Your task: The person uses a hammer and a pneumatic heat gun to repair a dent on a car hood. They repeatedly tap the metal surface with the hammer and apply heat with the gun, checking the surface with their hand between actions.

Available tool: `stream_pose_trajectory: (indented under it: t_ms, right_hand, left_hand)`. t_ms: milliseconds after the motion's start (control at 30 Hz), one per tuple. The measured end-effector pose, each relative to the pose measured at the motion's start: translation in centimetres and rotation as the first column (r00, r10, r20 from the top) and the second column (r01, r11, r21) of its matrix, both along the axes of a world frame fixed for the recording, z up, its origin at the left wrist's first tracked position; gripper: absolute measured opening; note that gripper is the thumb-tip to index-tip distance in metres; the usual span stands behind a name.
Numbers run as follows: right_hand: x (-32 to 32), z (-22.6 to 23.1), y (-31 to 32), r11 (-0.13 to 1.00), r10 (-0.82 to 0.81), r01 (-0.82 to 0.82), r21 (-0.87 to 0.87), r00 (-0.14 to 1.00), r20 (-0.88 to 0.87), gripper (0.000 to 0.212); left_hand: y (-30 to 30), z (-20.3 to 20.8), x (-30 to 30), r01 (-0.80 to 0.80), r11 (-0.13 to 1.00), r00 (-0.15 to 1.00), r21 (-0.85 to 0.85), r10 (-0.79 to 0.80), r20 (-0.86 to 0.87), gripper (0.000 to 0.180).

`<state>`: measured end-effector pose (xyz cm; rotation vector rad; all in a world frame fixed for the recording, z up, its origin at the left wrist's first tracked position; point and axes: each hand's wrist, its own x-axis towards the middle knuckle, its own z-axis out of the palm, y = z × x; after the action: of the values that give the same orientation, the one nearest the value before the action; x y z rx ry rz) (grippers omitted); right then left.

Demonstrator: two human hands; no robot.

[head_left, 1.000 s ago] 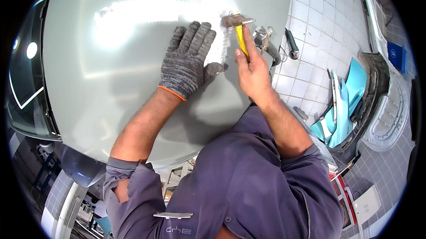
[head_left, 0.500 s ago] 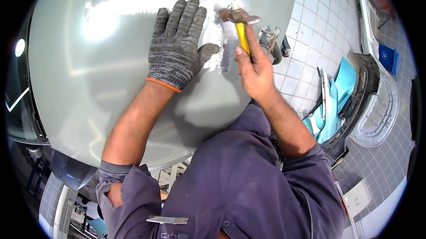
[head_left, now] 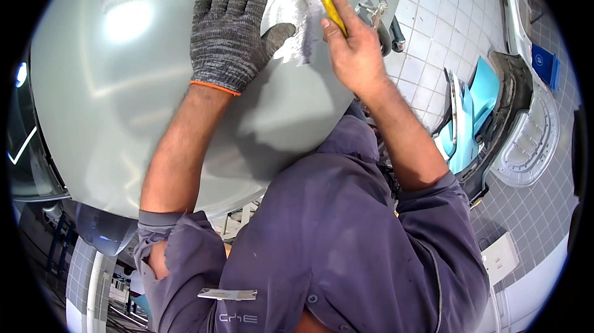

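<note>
A smooth grey-green car body panel [head_left: 142,132] spreads before me, with shiny bare-metal patches ground into its far part. My left hand [head_left: 230,42], in a dark grey knit glove with an orange cuff, lies flat on it, fingers spread beside the bare metal. Gloveless, my right hand [head_left: 359,57] grips a hammer [head_left: 332,8] by its yellow handle, forefinger stretched along it. The brownish metal head is over the bright patch near the top edge of the picture; I cannot tell whether it touches the panel.
Beyond the panel's right edge, a metal clamp-like fitting [head_left: 375,17] sits near my right hand. On the tiled floor [head_left: 424,36] at right lie turquoise panel pieces [head_left: 464,125], a black bumper-like part [head_left: 510,104] and a silver panel [head_left: 529,147]. A blue box [head_left: 544,67] stands farther off.
The view has shifted, so panel and hands appear higher in the picture. My left hand keeps its place on the panel; the hammer, still in my right hand, has moved slightly farther away.
</note>
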<state>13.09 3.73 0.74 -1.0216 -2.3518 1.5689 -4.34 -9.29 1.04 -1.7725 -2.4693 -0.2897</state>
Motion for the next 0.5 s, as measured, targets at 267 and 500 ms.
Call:
stream_pose_trajectory:
  t_ms: [267, 500]
  right_hand:
    - [-0.4, 0.5, 0.5, 0.997, -0.034, 0.034, 0.07, 0.999, 0.003, 0.06]
    - [-0.6, 3.3, -1.9, 0.969, 0.14, -0.146, 0.198, 0.989, 0.043, 0.061]
  left_hand:
    - [0.0, -0.6, 0.4, -0.085, 0.995, 0.995, 0.055, 0.088, -0.054, 0.084]
    - [-1.3, 1.9, 3.1, -0.158, 0.98, 0.806, 0.12, 0.058, 0.59, 0.071]
